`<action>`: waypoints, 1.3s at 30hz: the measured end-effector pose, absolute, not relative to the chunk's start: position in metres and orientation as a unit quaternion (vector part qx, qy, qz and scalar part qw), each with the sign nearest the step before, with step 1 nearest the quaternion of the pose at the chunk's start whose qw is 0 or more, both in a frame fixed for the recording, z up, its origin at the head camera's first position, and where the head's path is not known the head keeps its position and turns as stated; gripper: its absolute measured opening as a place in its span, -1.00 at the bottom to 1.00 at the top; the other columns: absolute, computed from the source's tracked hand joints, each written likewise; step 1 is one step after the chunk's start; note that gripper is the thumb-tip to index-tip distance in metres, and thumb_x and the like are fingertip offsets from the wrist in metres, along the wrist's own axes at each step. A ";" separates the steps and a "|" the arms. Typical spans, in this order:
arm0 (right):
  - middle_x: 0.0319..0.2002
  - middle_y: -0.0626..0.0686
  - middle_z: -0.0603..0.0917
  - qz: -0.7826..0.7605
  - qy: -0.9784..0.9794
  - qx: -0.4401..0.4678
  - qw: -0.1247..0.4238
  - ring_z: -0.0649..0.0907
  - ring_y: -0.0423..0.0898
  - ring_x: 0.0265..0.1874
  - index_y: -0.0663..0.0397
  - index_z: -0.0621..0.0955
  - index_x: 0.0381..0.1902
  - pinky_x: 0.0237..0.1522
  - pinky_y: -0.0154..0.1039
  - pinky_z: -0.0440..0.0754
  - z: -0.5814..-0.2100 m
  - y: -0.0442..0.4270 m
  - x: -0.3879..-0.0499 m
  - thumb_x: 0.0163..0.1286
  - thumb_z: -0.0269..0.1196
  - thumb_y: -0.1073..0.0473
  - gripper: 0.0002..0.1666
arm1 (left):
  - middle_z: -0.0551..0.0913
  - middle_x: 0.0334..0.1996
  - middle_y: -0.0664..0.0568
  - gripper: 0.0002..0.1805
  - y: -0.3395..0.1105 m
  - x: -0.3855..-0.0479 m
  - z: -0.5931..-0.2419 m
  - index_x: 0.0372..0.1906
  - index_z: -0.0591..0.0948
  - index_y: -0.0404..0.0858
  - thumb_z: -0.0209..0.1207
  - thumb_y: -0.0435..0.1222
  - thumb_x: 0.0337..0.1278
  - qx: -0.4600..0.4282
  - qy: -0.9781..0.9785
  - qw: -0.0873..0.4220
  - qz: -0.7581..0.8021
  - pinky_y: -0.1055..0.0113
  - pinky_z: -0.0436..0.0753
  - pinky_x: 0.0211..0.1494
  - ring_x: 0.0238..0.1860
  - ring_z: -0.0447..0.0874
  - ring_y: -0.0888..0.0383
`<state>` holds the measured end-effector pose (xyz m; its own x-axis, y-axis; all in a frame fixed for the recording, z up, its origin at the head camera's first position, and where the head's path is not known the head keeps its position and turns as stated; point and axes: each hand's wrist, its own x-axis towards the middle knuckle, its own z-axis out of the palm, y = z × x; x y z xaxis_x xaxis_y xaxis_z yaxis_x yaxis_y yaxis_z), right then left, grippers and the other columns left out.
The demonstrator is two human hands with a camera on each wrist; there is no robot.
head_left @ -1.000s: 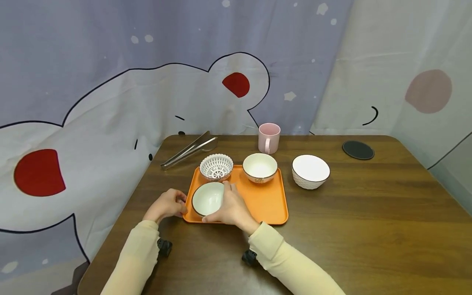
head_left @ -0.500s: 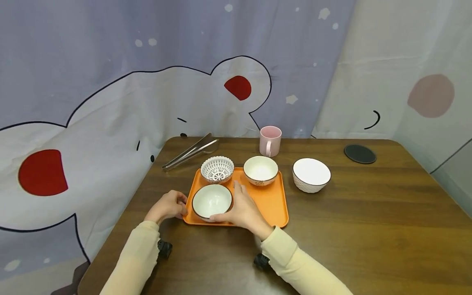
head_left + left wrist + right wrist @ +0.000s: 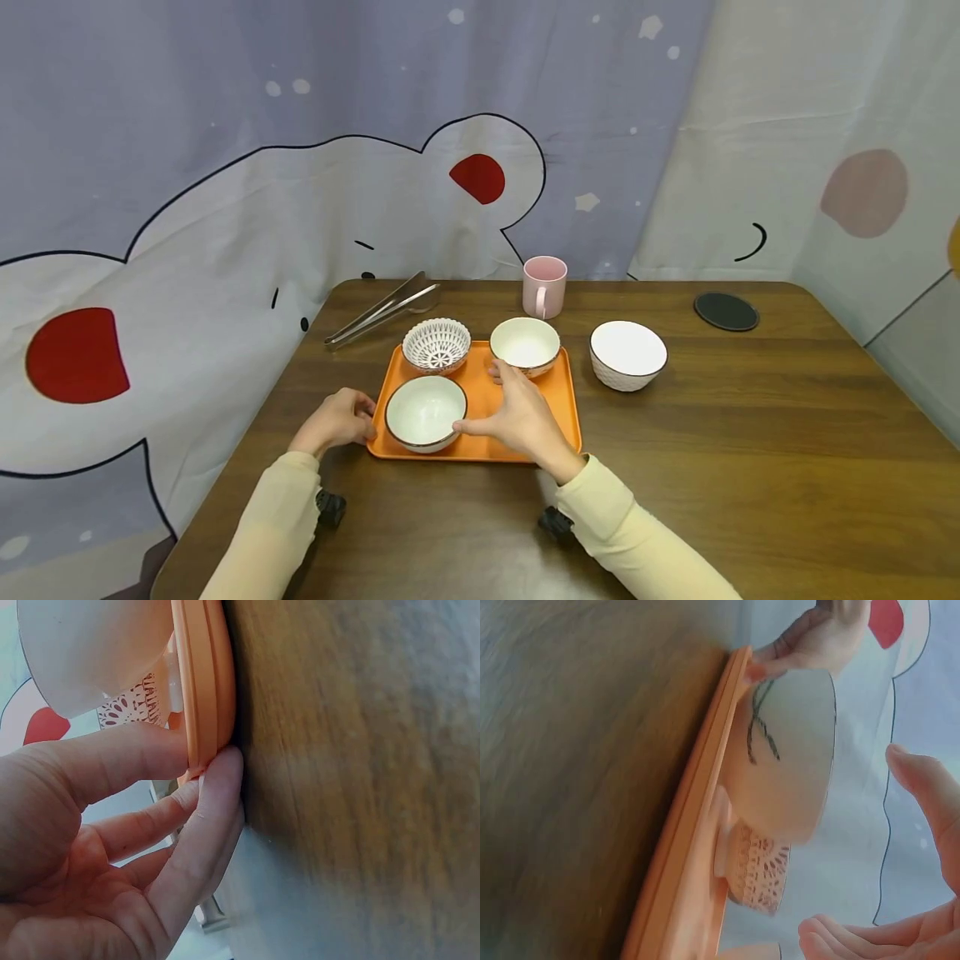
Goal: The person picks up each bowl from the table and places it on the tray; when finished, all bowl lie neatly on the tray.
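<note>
An orange tray [image 3: 483, 417] lies on the table. At its left front corner my left hand [image 3: 339, 419] pinches the rim, thumb on the inner side and fingers at the outer edge, as the left wrist view shows. On the tray's front left stands a bowl [image 3: 426, 411] with a dark rim and, in the right wrist view, green stem-like marks. My right hand [image 3: 520, 419] hovers over the tray just right of this bowl, thumb and fingers spread, holding nothing. Behind it are a cream bowl [image 3: 525, 344] and a black-and-white patterned bowl [image 3: 437, 344], both on the tray.
Right of the tray stands a white textured bowl [image 3: 628, 356]. A pink mug [image 3: 544, 287] is behind the tray, and metal tongs [image 3: 382, 313] lie at the back left. A dark round coaster [image 3: 726, 311] lies far right. A patterned curtain [image 3: 360, 200] hangs behind the table.
My right hand has let go of the front left bowl and moved right, away from it. The bowl stays on the tray. My left hand has kept its place at the corner.
</note>
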<state>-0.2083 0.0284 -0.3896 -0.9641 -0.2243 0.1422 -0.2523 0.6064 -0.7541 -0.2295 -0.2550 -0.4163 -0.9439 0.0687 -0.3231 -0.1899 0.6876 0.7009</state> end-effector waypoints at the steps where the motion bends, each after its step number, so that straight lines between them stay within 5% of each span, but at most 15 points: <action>1: 0.23 0.17 0.54 0.423 -0.896 0.130 0.020 0.52 0.10 0.23 0.21 0.33 0.37 0.27 0.02 0.44 -0.389 0.031 -0.209 -0.18 0.59 -0.13 0.21 | 0.55 -0.44 -0.11 -0.64 -0.255 -0.230 -0.416 -0.10 0.53 -0.52 0.22 -0.54 -0.14 -0.033 0.905 0.163 0.391 0.25 0.71 -0.29 -0.44 0.61 0.11; 39: 0.28 0.34 0.47 0.411 -0.909 0.050 0.041 0.49 0.25 0.26 0.38 0.22 0.40 0.29 0.08 0.43 -0.388 0.128 -0.235 -0.05 0.54 -0.11 0.22 | 0.52 -0.39 -0.13 -0.61 -0.256 -0.231 -0.417 -0.06 0.49 -0.54 0.20 -0.55 -0.11 -0.033 0.903 0.177 0.391 0.24 0.72 -0.27 -0.41 0.59 0.09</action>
<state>-0.2347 0.1284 -0.3879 -0.9915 -0.0572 0.1165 -0.1252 0.6573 -0.7431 -0.2313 -0.2559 -0.4174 -0.9350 0.0781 -0.3459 -0.1990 0.6919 0.6940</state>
